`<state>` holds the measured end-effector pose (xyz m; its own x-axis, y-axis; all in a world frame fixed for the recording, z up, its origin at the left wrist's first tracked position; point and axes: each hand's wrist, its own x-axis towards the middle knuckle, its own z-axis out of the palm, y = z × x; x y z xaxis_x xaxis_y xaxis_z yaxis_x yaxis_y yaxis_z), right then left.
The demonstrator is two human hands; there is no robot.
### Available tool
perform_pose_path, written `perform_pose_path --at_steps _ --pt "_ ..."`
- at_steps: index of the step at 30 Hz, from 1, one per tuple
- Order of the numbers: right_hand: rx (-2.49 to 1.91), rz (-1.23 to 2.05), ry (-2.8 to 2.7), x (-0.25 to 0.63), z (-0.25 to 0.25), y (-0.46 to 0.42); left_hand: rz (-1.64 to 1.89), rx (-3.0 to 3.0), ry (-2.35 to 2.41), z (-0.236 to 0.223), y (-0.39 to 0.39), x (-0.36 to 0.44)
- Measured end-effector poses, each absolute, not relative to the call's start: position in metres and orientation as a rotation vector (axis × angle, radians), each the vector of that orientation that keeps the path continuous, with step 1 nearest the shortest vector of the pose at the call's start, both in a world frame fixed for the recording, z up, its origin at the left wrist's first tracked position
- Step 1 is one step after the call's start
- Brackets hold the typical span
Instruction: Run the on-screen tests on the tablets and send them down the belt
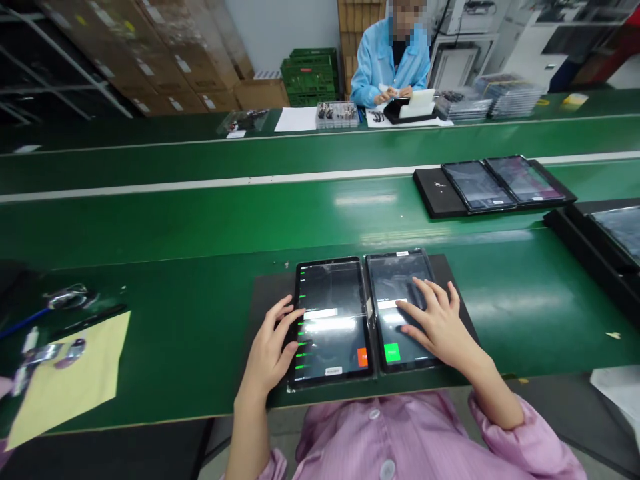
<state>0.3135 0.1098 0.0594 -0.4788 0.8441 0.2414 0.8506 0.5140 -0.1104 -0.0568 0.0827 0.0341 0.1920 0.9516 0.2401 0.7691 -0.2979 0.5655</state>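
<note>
Two tablets lie side by side on a black pad [263, 298] in front of me. The left tablet [333, 293] has a dark screen with green text lines and an orange square. On the right tablet [387, 273] a green square glows near the bottom. My left hand [270, 347] rests at the left tablet's left edge, its fingers apart and a fingertip at the screen. Over the right tablet is my right hand [440, 323], fingers spread, with the index fingertip at a white bar on the screen. Neither hand grips anything.
Beyond, a black tray [430, 193] carries two more tablets [477, 187]. Another black tray [575, 230] with a tablet stands at the right edge. At left lie a yellow sheet [95, 380], a black pen [93, 321] and a bundled cable [65, 297]. A co-worker in blue [370, 63] sits opposite.
</note>
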Motion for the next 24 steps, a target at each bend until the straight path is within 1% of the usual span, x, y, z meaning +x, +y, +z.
perform_pose_path --at_steps 8,11,14,16,19,24 --pt "-1.426 -0.079 -2.379 0.352 0.078 0.133 0.875 2.302 1.553 0.028 0.083 -0.059" --pt "-1.370 0.027 -2.351 0.371 0.076 0.155 0.790 2.312 1.615 0.034 0.081 -0.056" --pt "-1.253 0.249 -2.252 0.376 0.064 0.191 0.720 2.229 1.701 0.052 0.085 -0.047" --pt "-1.176 0.365 -2.116 0.370 0.051 0.219 0.682 2.203 1.664 0.067 0.100 -0.039" --pt "-1.125 0.429 -1.946 0.354 0.034 0.249 0.534 2.312 1.482 0.086 0.140 -0.024" --pt "-1.079 0.395 -1.987 0.352 0.017 0.247 0.350 2.541 1.299 0.089 0.192 0.003"
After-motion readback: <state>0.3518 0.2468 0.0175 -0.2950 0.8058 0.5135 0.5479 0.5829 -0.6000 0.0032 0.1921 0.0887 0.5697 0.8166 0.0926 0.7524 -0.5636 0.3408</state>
